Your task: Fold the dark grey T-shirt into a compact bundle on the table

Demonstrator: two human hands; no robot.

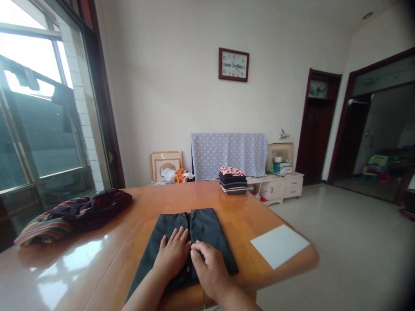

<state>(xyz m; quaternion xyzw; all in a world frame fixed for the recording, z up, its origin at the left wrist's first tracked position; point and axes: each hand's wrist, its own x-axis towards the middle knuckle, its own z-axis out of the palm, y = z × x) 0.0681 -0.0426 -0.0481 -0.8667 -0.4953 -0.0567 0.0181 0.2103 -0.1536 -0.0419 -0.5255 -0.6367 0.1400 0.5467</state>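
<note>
A dark garment (210,224) lies on the table near its front edge, its two sides folded in so that their edges run along a narrow gap down the middle. Whether it is a shirt or another kind of clothing cannot be told. My left hand (173,252) rests flat on the left half, fingers spread and palm down. On the right half, beside the gap, my right hand (210,265) has its fingers curled and thumb and forefinger pinched at the inner edge of the cloth. The fingertips of both hands are close together.
A stack of folded clothes (232,181) stands at the table's far edge. Rumpled clothes (94,211) lie at the left by the window. A white sheet (280,246) is on the right of the wooden table (129,233). Low white cabinets (293,185) stand beyond.
</note>
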